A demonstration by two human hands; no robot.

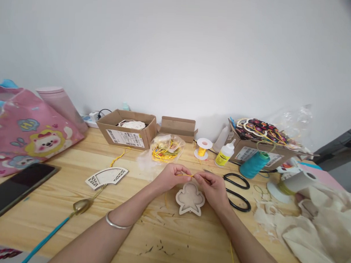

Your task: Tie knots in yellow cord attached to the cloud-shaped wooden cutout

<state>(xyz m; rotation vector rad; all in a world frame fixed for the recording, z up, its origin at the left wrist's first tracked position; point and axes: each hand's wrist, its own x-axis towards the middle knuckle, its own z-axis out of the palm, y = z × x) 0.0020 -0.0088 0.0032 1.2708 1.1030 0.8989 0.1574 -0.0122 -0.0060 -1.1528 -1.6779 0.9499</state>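
Both hands meet over the middle of the table, just above a pale flower-shaped wooden piece (190,199) with a raised rim. My left hand (172,177) pinches a thin yellow cord (186,175) between thumb and fingers. From the other side my right hand (210,186) is closed on the same cord, close to the left fingertips. One strand hangs below the left hand, and another trails down past the right forearm. Black-handled scissors (239,181) lie against the right hand's outer side, their blades partly hidden by it.
At left lie a fan-shaped wooden piece (108,177), a gold-and-teal tassel (82,206), a phone (18,188) and a pink bag (32,137). Behind stand a cardboard box (126,129), a yellow cord spool (203,149) and a glue bottle (224,154). Cream cloth (319,227) covers the right.
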